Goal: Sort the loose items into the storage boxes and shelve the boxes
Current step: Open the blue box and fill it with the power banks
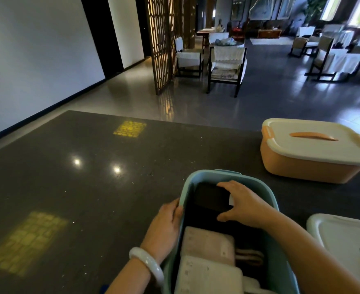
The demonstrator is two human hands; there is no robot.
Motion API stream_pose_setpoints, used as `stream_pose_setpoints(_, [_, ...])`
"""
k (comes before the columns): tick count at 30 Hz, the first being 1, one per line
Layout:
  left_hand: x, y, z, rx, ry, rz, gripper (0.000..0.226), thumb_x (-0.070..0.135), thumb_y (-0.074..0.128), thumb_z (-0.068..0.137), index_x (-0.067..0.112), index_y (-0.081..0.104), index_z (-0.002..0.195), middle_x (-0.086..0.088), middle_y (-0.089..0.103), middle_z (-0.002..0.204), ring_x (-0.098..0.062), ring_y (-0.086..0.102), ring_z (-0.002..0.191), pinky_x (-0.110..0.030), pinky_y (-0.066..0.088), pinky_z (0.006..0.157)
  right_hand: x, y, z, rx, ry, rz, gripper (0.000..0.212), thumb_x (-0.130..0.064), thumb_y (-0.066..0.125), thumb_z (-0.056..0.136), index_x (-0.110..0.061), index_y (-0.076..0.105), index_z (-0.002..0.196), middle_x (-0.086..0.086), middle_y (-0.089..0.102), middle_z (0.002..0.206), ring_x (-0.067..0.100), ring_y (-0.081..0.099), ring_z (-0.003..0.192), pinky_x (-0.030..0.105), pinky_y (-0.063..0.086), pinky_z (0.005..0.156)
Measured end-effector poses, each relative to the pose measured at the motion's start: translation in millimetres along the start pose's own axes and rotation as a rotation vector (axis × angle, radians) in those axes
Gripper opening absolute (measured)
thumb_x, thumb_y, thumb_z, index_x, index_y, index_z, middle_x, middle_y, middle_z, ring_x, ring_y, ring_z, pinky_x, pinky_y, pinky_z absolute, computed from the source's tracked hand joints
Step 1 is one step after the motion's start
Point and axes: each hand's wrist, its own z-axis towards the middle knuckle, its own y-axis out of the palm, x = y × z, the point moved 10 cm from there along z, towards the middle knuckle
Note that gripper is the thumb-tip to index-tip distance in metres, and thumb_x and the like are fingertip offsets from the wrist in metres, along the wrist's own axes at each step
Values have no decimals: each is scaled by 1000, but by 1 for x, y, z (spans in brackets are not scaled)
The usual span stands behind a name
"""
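- My right hand curls its fingers around a flat black rectangular item, holding it inside the open light-blue plastic storage box on the dark speckled table.
- My left hand grips the box's left rim.
- Folded pink and white cloths lie in its near end.
- A lidded orange storage box sits well apart, far right.

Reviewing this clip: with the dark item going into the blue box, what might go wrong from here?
1. The blue box already holds folded cloths; the dark item gripped by the right hand may sit too high for the white lid lying beside it to close.
2. The left hand steadies only one wall, so pressing down could tip or slide the box on the glossy counter.
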Motion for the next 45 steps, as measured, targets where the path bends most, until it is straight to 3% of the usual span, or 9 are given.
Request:
stream_pose_setpoints(3, [-6,7,-2,5,-13,-82,34,41,27,103,40,47,130,13,60,119,-4,56,112,-29,43,99,-1,14,8,-40,-18,-3,95,-43,82,67,-32,30,145,-11,35,144,9,31,133,29,26,110])
stream_pose_setpoints(8, [-10,0,-1,109,-6,31,41,40,28,102,18,58,119,1,65,110,-11,60,103,-33,45,94,2,29,11,-82,-53,73,88,-46,83,64,-40,33,137,-16,37,135,6,35,124,29,31,108])
stream_pose_setpoints(11, [-10,1,-2,110,-10,36,39,42,28,102,21,58,112,2,65,101,-8,62,94,-30,48,85,6,27,12,-92,-47,187,63,-49,74,74,-49,38,126,-25,40,121,-1,39,116,18,32,94])
stream_pose_setpoints(13, [-11,0,-1,116,-2,40,39,43,27,101,22,58,111,3,64,96,-5,61,87,-28,49,81,7,24,15,-76,-52,198,53,-45,69,81,-48,42,127,-29,41,121,-4,39,117,18,31,95])
stream_pose_setpoints(16, [-12,0,0,125,11,37,38,43,27,101,21,58,103,5,62,84,-1,57,71,-21,46,69,7,23,17,-75,-57,192,57,-40,69,82,-41,45,134,-27,41,126,-6,36,118,22,29,102])
stream_pose_setpoints(21, [-10,1,0,132,42,-6,36,41,30,101,20,57,89,5,49,63,0,44,48,-17,36,51,10,24,17,-64,-54,207,59,-42,72,80,-43,46,132,-29,42,124,-7,36,117,20,29,100])
stream_pose_setpoints(31, [-12,0,2,134,36,9,39,43,29,100,18,58,92,4,51,67,1,45,49,-17,38,52,12,29,18,-103,-50,214,59,-44,72,78,-47,46,131,-27,45,128,-5,38,120,27,30,105])
stream_pose_setpoints(41, [-13,1,1,140,41,23,35,45,29,99,26,58,96,1,59,76,-1,54,60,-18,42,56,8,29,15,-110,-54,234,59,-41,72,79,-43,46,132,-30,44,118,-7,40,112,18,31,97])
stream_pose_setpoints(45, [-14,2,2,138,48,11,34,44,29,99,26,57,92,5,51,65,2,48,51,-16,38,52,5,28,13,-98,-61,244,58,-41,72,80,-42,47,132,-28,46,116,-8,42,109,11,33,85])
